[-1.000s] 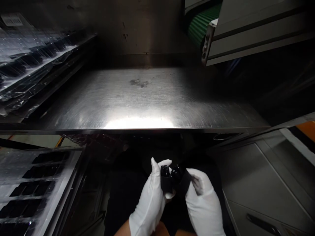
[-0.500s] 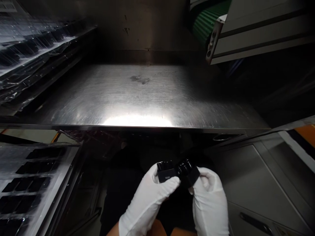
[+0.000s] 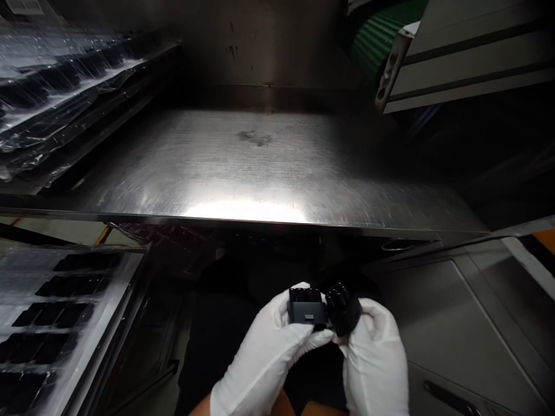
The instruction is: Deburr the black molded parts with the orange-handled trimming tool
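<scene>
White gloves cover both hands. My left hand is closed on a black plastic block with rounded, glossy tube-like tops and a small tab on its front face. In my right hand is a similar black block, tilted, its round tops leaning up and to the left. The two blocks sit side by side, very close; whether they touch I cannot tell. Both are held in front of the body, below the front edge of the steel bench. The fingertips behind the blocks are hidden.
Stacked clear plastic trays of black parts stand on the bench at left. Another tray with rows of black parts lies lower left. A green ribbed conveyor belt is at upper right, above a grey cabinet.
The left block has turned so its front face and tab show more squarely. Both hands appear slightly further right and lower, while the whole view has shifted a little.
</scene>
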### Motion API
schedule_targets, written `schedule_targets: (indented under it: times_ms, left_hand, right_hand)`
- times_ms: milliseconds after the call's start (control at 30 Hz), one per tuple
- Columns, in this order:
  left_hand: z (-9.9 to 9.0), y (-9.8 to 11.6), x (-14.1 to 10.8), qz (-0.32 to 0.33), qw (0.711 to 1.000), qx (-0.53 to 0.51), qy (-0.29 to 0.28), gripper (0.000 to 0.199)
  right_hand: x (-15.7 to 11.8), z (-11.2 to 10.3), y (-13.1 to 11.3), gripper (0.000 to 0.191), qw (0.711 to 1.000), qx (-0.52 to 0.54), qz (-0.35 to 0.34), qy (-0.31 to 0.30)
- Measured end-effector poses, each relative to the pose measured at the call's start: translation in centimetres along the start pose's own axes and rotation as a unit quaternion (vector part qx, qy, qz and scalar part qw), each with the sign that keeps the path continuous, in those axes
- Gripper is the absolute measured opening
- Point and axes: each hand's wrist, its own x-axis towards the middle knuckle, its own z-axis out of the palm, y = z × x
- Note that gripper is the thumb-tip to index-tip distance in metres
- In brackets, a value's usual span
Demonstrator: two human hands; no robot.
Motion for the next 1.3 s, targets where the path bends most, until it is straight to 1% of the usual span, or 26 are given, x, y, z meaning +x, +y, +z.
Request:
schedule_targets:
  times_ms: [133, 267, 400, 633, 800, 867, 933, 1100, 1233, 1300]
  left_hand:
    - [0.0, -0.1, 0.1, 0.011, 1.0, 0.01, 0.001, 0.03]
    - [-0.1, -0.4, 0.1, 0.031, 0.999, 0.032, 0.007, 0.027]
    - [-0.5, -0.7, 0.1, 0.059, 0.994, 0.085, 0.022, 0.041]
    - [-0.7, -1.0, 0.1, 0.074, 0.986, 0.143, 0.047, 0.048]
    - [-0.5, -1.2, -0.2, 0.096, 0.971, 0.2, 0.092, 0.045]
    - [-0.3, -1.1, -0.3, 0.104, 0.968, 0.205, 0.106, 0.044]
    - [0.0, -0.8, -0.3, 0.101, 0.967, 0.202, 0.117, 0.043]
    - [0.3, -0.3, -0.3, 0.062, 0.965, 0.215, 0.136, 0.043]
    - [-0.1, -0.7, -0.1, 0.065, 0.96, 0.237, 0.135, 0.047]
    - [-0.2, -0.8, 0.0, 0.068, 0.963, 0.226, 0.129, 0.049]
  right_hand:
    - [-0.1, 0.0, -0.1, 0.03, 1.0, 0.017, 0.007, -0.023]
    - [-0.3, 0.2, 0.1, 0.031, 0.999, 0.028, 0.021, -0.02]
    - [-0.4, 0.4, 0.0, 0.033, 0.998, 0.049, 0.023, -0.023]
    - [-0.4, 0.3, -0.3, 0.035, 0.999, 0.032, 0.003, 0.008]
    - [-0.5, 0.5, -0.3, 0.039, 0.999, 0.034, -0.009, 0.034]
    - [-0.5, 0.5, -0.4, 0.04, 0.998, 0.035, -0.011, 0.042]
    - [-0.5, 0.6, -0.4, 0.04, 0.998, 0.033, -0.017, 0.046]
    - [-0.4, 0.4, -0.1, 0.042, 0.998, 0.025, -0.015, 0.047]
    - [-0.3, 0.3, 0.3, 0.043, 0.999, 0.02, -0.007, 0.036]
    - [-0.3, 0.2, 0.4, 0.043, 0.999, 0.009, -0.01, 0.038]
